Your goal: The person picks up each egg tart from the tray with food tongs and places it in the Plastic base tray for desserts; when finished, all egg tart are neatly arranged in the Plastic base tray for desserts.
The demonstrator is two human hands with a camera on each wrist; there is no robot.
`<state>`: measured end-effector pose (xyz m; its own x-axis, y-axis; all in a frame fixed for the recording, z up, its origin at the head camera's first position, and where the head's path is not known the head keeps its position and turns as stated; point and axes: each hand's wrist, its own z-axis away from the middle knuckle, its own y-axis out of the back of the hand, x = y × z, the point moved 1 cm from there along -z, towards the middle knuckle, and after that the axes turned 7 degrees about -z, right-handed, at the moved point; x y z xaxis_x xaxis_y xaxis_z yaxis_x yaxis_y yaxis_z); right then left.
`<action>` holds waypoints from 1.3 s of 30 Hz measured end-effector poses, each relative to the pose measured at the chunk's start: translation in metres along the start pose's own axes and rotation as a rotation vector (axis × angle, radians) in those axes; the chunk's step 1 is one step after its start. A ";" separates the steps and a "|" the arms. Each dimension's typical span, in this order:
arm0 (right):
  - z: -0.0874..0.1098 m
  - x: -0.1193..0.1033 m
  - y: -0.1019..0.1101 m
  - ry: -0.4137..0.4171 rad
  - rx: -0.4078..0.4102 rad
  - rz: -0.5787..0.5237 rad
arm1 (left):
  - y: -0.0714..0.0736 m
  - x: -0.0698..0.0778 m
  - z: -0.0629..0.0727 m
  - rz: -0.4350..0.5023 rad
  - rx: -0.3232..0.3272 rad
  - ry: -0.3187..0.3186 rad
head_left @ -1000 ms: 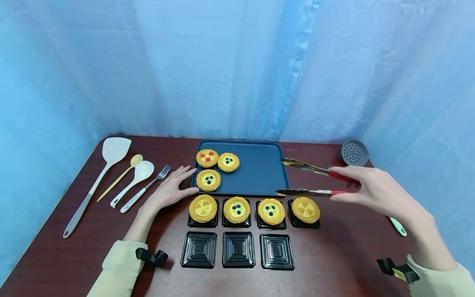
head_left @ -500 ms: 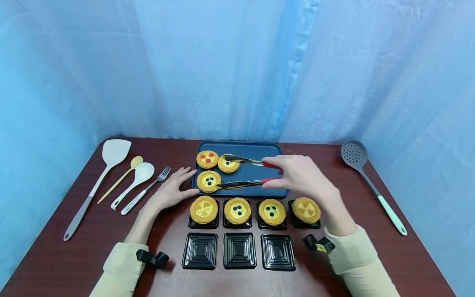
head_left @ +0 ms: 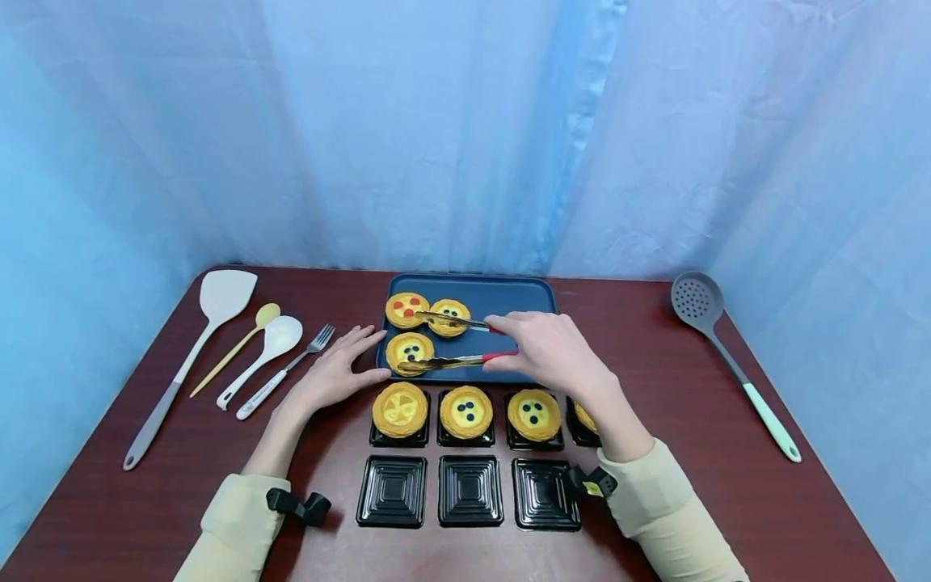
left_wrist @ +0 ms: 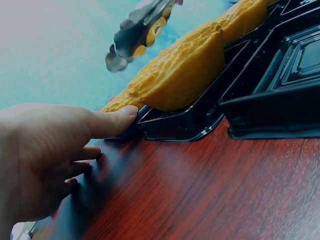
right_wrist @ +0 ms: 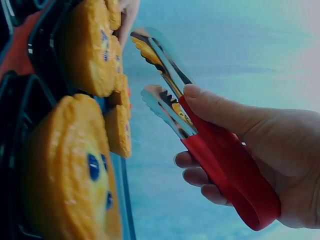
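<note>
My right hand [head_left: 556, 347] grips red-handled metal tongs [right_wrist: 215, 155] above the blue tray [head_left: 509, 295]. The tongs' arms are spread, with nothing between their scalloped tips. One tip overlaps the front blueberry-topped egg tart [head_left: 407, 346], the other the rear blueberry tart [head_left: 452, 307]; whether they touch is unclear. A red-topped tart [head_left: 402, 305] sits in the tray's back left corner. My left hand [head_left: 338, 372] lies at the tray's left edge, fingers extended. In the left wrist view its thumb [left_wrist: 117, 120] is by the tray edge.
Several tarts [head_left: 399, 411] sit in black square holders in front of the tray. Nearer are bare black holders [head_left: 390, 491]. On the left lie a white spatula [head_left: 225, 295], a yellow spoon [head_left: 247, 343], a white ladle [head_left: 280, 335] and a fork [head_left: 291, 364]; on the right, a grey skimmer [head_left: 697, 299].
My right hand has carried the tongs leftward from beyond the tray's right side to above the tarts on it. My left hand has stayed in place.
</note>
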<state>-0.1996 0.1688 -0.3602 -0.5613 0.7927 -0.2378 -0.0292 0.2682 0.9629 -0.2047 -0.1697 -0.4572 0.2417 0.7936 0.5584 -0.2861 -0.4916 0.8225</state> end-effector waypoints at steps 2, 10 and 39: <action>-0.001 -0.001 -0.004 -0.004 -0.009 0.010 | 0.001 0.000 0.000 0.004 -0.006 -0.012; -0.003 -0.004 -0.012 0.016 -0.033 0.053 | 0.001 -0.002 0.000 0.010 -0.014 -0.021; -0.005 -0.008 -0.019 0.066 -0.030 0.060 | 0.001 -0.001 0.001 0.000 -0.018 -0.012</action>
<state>-0.1986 0.1543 -0.3759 -0.6160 0.7688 -0.1716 -0.0185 0.2037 0.9789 -0.2041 -0.1717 -0.4570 0.2528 0.7893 0.5596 -0.3026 -0.4849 0.8205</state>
